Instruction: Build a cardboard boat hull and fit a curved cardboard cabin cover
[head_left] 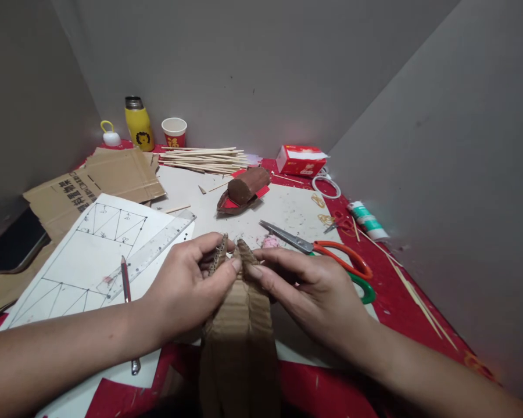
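Note:
Between my two hands is a long piece of corrugated cardboard (239, 325), creased along its length, with its narrow far end split into pointed flaps. My left hand (196, 276) pinches the left flap between thumb and fingers. On the other side, my right hand (303, 281) grips the right flap, its thumb on top. Beyond them a small brown boat model (246, 188) with red parts sits on white paper. Close to my right hand lie scissors (314, 247) with orange and green handles. Something small and pink (270, 240) shows behind the fingers.
Left are a drawing sheet (108, 255), a clear ruler (157, 249), a pencil (125, 278), flat cardboard (96, 180) and a phone (15, 241). Wooden sticks (204, 158), a yellow bottle (139, 125), a paper cup (174, 132) and a red tissue pack (300, 161) stand behind.

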### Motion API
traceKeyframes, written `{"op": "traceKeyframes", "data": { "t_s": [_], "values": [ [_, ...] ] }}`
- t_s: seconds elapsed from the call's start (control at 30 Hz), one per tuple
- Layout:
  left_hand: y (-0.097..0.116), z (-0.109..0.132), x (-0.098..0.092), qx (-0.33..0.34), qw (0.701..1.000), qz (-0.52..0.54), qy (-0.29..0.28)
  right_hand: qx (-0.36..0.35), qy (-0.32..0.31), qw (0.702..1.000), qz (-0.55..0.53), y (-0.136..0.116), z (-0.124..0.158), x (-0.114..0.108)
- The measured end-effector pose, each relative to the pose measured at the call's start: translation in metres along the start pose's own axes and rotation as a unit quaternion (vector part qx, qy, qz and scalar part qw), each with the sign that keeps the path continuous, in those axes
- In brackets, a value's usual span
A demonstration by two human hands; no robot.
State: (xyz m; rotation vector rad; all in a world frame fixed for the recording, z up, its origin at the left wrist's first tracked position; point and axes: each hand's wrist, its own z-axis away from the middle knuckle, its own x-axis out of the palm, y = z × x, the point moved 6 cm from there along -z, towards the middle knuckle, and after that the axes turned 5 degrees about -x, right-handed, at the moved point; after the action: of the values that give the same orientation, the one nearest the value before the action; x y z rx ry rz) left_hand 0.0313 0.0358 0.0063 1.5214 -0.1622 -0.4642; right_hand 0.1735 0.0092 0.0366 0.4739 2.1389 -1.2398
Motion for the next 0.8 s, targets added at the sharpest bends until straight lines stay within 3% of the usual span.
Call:
{"op": "traceKeyframes", "data": {
  "t_s": [0.2, 0.43, 0.8],
  "values": [
    [-0.0017, 0.0021, 0.004, 0.008, 1.0, -0.007, -0.012, -0.051, 0.014, 0.997, 0.055, -0.0087, 0.0023, 0.0028],
    [-0.0027, 0.0039, 0.0036, 0.005, 1.0, -0.018, -0.004, -0.054, 0.017, 0.996, 0.07, -0.0064, 0.0052, 0.0065],
    [0.0054, 0.0064, 0.0024, 0.059, 0.994, -0.091, 0.013, -0.059, 0.025, 0.995, 0.08, -0.0101, 0.0055, 0.004]
  ]
}}
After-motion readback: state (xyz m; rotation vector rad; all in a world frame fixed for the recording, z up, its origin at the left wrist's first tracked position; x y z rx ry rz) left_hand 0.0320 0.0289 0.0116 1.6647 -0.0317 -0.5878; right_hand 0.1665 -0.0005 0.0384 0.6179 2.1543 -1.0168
